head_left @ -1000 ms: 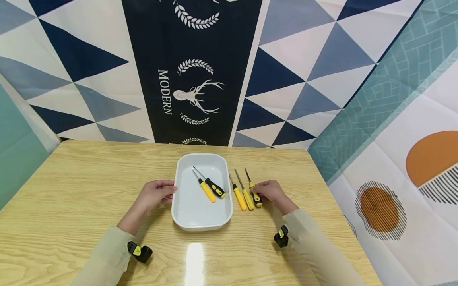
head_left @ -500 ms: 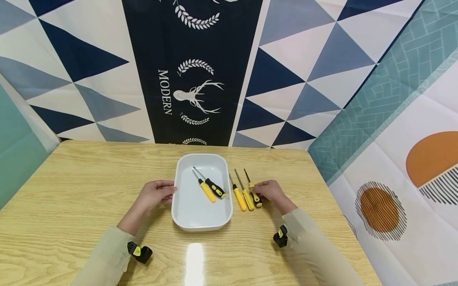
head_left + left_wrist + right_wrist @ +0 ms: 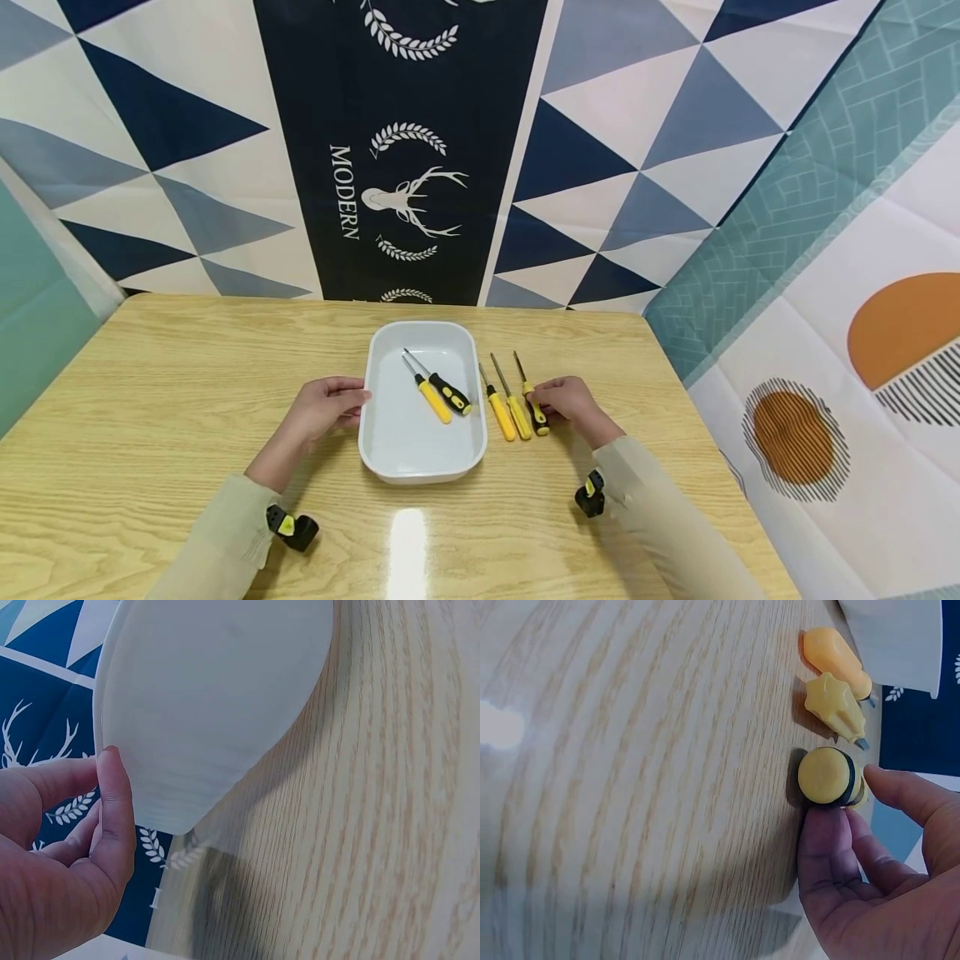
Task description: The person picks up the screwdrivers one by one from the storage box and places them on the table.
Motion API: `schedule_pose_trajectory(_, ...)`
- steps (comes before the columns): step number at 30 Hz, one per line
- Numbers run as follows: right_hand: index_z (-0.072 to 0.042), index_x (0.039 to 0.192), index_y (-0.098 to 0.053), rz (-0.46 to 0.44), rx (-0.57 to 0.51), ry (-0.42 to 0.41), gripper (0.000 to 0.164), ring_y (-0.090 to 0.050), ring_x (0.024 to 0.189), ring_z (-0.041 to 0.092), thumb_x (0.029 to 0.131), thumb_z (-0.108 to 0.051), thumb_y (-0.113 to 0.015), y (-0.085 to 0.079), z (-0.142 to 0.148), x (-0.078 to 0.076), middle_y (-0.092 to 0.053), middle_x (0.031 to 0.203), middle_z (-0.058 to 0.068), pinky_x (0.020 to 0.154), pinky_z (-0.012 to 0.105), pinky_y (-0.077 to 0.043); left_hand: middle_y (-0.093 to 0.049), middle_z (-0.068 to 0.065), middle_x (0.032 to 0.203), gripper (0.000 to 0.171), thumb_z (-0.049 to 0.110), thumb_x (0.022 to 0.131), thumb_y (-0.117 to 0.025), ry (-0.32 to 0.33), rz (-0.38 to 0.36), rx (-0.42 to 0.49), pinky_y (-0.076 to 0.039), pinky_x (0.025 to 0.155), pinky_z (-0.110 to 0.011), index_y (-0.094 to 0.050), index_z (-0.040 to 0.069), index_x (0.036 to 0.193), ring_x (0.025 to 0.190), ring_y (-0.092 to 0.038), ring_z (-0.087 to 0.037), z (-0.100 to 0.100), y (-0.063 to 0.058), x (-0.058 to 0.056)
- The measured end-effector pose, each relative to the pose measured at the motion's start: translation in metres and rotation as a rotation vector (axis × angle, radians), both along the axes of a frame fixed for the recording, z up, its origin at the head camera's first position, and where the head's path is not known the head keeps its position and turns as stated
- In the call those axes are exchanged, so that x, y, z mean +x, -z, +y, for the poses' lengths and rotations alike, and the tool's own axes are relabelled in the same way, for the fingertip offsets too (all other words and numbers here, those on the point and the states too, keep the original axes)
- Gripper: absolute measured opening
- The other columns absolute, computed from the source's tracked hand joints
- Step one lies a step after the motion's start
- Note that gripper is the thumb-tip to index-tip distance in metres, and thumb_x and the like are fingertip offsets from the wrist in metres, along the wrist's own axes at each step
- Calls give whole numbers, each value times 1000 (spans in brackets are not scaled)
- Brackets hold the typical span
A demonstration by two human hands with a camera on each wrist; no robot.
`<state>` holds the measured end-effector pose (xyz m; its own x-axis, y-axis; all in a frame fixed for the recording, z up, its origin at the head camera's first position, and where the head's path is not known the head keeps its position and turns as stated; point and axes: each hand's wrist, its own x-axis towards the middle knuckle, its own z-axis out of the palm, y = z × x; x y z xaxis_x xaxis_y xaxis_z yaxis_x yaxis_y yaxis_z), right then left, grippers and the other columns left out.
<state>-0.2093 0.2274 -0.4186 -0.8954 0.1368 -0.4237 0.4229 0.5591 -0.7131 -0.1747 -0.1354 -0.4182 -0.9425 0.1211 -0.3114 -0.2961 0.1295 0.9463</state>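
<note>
My left hand [image 3: 327, 406] pinches the left rim of a white rectangular tray [image 3: 423, 454]. In the left wrist view, the thumb and fingers of that hand [image 3: 71, 877] stand either side of the tray's edge. Two screwdrivers lie inside the tray: a yellow-handled screwdriver [image 3: 434, 402] and a black-and-yellow screwdriver [image 3: 452, 395]. Right of the tray, my right hand [image 3: 573, 402] grips another black-and-yellow screwdriver [image 3: 537, 415] by its handle, its shaft pointing away from me. The right wrist view has this screwdriver's yellow butt end [image 3: 825, 775] low over the table, between thumb and fingers.
Between the tray and the gripped screwdriver lie an orange-yellow screwdriver [image 3: 501, 415] and a ribbed yellow screwdriver [image 3: 517, 417], side by side. Everything rests on a wood-grain table [image 3: 187, 375]. A patterned wall hanging [image 3: 405, 200] stands behind the table's far edge.
</note>
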Motion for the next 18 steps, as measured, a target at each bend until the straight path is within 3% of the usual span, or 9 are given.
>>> schedule_pose_trajectory(18,-4,104,-61,-5,-3,13,31,-58,71,13,80,-24,-63,-2,4,3,-62,91,7,61,27,-54,-59,-15,99,43,19,85,-59,-3,-6,-3,-56,68,-26,-49,-5,119,70,-60,-11,0,0,1)
